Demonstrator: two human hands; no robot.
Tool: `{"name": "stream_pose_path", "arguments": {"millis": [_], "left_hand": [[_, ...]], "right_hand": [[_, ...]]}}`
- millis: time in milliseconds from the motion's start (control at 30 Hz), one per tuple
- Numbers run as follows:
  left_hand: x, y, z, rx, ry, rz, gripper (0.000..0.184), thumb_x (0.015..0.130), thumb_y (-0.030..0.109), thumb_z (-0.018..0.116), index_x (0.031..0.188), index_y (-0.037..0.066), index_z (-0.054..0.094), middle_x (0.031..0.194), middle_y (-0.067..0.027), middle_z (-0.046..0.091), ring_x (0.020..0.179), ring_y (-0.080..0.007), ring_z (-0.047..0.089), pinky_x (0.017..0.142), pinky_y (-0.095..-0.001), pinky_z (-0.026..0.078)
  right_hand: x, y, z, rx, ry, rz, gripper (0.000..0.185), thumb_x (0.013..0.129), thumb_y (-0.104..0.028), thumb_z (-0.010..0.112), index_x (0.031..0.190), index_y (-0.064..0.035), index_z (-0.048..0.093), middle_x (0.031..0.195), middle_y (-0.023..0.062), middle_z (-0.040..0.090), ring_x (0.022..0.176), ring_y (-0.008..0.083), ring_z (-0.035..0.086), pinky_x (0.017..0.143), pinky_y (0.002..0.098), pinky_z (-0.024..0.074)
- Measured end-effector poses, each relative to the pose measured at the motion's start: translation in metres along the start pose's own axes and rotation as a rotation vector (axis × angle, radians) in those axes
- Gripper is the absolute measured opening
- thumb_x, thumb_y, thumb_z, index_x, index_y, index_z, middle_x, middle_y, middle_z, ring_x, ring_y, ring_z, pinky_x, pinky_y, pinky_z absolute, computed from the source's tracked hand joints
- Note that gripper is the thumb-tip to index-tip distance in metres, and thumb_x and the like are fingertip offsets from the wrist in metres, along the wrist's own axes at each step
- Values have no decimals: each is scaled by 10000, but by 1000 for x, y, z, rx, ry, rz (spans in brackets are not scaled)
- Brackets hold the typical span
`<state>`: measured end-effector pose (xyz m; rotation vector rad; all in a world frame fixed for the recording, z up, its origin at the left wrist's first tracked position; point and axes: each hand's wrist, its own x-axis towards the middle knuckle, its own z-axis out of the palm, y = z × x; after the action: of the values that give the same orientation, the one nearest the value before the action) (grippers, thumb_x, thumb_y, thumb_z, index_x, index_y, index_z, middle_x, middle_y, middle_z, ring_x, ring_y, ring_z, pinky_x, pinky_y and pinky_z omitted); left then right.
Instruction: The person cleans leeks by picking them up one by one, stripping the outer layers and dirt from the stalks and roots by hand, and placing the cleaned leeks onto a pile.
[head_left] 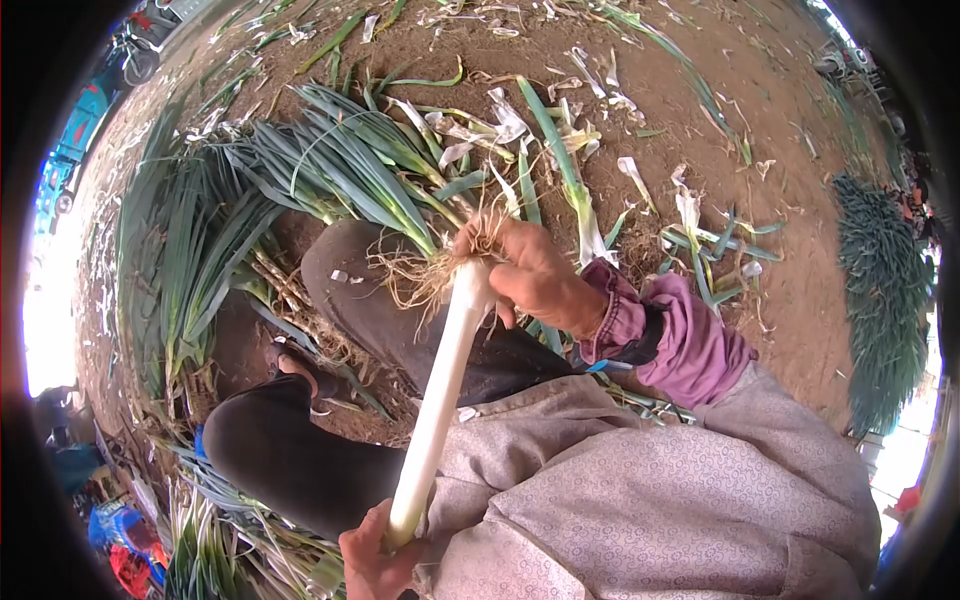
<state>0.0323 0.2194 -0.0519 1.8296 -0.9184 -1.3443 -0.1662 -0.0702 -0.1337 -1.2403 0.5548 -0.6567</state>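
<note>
Two hands (pixel 540 268), both closed on one white leek (pixel 440 400), one at each end.

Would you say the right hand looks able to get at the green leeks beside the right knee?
Probably yes: the green leeks lie close to the right hand with nothing obvious between, though it is busy at the roots of the white leek.

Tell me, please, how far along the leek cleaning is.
Stripped skins litter the ground, so some peeling looks done; whether the green pile on the far right is finished, I cannot tell. One leek is in work, its shaft white and bare: the left hand holds one end, the right hand its untrimmed roots. The rooted leeks near the knees seem left to do.
</note>
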Motion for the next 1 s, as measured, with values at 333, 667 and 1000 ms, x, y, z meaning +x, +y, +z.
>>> {"name": "stream_pose_path", "arguments": {"millis": [333,667,1000], "left_hand": [[24,13,-16,-349,-333,-168,290,823,136,666,1057,-34,652,838,-90,677,682,-173,631,566,-287,499],[32,-25,-9,-579,-399,-249,457,824,408,715,1002,-7,645,759,-58,658,611,-150,610,516,-269,478],[34,-6,-6,-460,-355,-202,495,818,495,702,878,6,650,650,-31,619,532,-127,574,464,-251,444]], "right_hand": [[15,-5,-6,-497,80,-463,428,763,1,423,1167,-7,564,849,93,643,531,132,571,505,272,514],[21,-17,-15,-448,-51,-169,448,778,-214,571,1147,38,602,844,118,652,716,144,624,619,285,509],[19,-8,-4,-439,43,-174,301,769,-58,513,1025,37,640,791,76,651,653,99,619,550,238,502]]}}
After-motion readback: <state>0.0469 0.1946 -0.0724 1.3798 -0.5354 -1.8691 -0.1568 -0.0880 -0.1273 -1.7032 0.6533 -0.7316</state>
